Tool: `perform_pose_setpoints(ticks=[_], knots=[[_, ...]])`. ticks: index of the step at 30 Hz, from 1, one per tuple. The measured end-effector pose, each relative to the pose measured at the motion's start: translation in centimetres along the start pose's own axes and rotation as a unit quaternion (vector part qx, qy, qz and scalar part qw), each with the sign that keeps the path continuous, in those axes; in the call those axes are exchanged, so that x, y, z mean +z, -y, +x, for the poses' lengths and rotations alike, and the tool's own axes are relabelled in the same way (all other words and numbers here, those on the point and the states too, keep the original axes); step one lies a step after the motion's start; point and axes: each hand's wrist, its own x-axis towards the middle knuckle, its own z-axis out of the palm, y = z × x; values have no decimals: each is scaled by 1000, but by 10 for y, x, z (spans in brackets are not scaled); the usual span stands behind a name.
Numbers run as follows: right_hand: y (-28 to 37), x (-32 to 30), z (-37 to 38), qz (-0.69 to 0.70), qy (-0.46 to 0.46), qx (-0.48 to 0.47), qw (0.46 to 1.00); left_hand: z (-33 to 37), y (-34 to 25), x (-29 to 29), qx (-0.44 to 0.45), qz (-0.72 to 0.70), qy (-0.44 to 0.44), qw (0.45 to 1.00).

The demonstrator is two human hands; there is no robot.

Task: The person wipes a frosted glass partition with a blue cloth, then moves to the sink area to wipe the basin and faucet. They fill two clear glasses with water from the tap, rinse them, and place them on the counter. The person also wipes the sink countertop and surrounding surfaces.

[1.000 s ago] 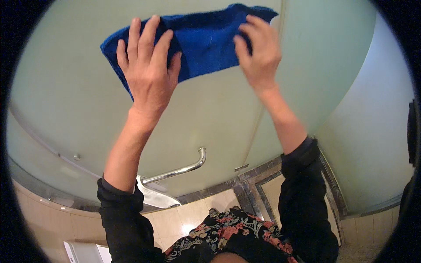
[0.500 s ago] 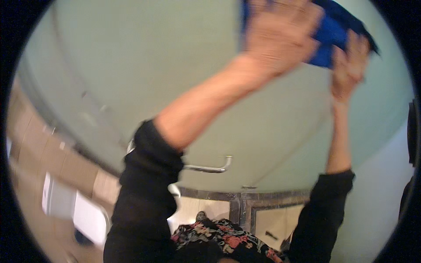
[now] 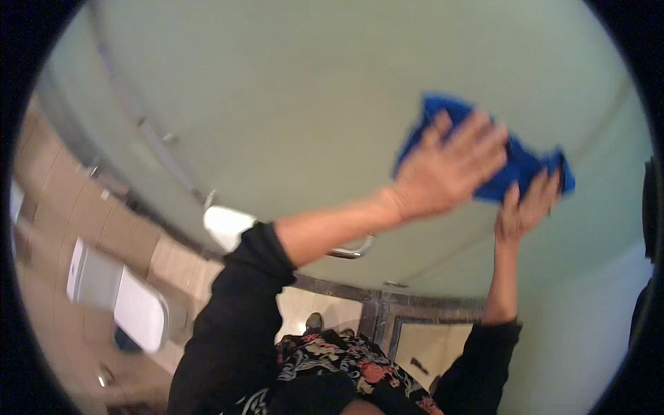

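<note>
A blue cloth (image 3: 510,171) lies spread against a pale green frosted glass panel (image 3: 290,124). Flat on the cloth's left part rests my left hand (image 3: 446,169), palm down with its fingers apart. Lower and to the right, my right hand (image 3: 529,207) presses on the cloth's lower right edge, fingers stretched up and thumb apart. What lies under both palms is hidden. Below my left forearm, a curved metal handle (image 3: 358,249) sticks out from the glass, partly covered by that arm.
A white toilet (image 3: 142,308) stands on brown floor tiles at the lower left. Beside my left sleeve is a white rounded object (image 3: 228,225). A dark stone sill (image 3: 429,303) runs along the panel's foot. A small dark object (image 3: 418,364) lies on pale flooring.
Both hands and the cloth have come down the glass from the top of the view. The cloth now shows more fully, and the white rounded object is less covered.
</note>
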Motion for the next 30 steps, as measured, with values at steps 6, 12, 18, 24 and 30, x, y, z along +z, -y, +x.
perform_pose_setpoints(ticks=[6, 12, 18, 24, 30], knots=[[-29, 0, 154, -69, -203, -85, 973, 139, 36, -18, 46, 87, -89, 991], [-16, 4, 61, -31, -110, -15, 993, 51, 0, -7, -32, 22, 10, 999], [13, -13, -37, 7, 2, 68, 998, -37, -41, -1, -50, -25, 109, 993], [-33, -11, 50, -31, -103, 35, 994, 71, -31, 10, 6, -36, 20, 999], [-53, -26, 119, -87, -121, 5, 989, 141, -28, 12, 24, 40, -72, 996]])
